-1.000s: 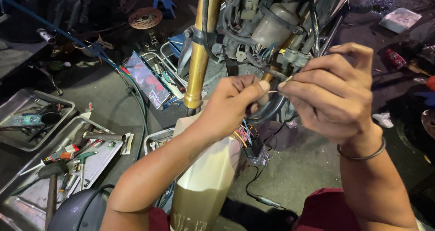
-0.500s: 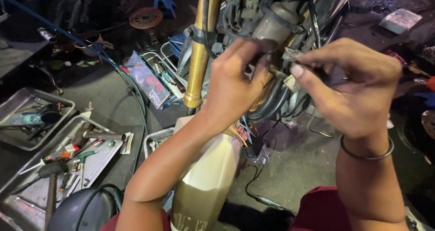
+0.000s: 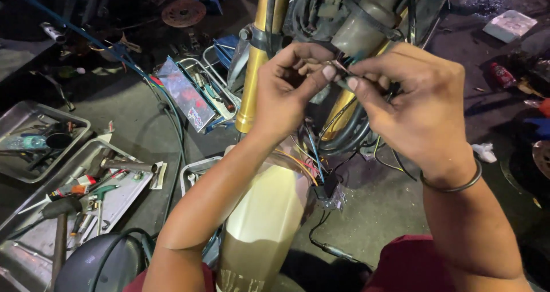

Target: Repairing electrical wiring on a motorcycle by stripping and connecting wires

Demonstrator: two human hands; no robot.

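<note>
We pinch thin wire ends [image 3: 339, 70] between our left hand [image 3: 286, 91] and right hand [image 3: 418, 109] — both closed on them — beside the gold fork tube [image 3: 256, 68], apparently mid-joining; next calls for steady twisting.

hands [image 3: 355, 91] raised higher, fingertips pinching thin wire [image 3: 342, 68] closer
</note>
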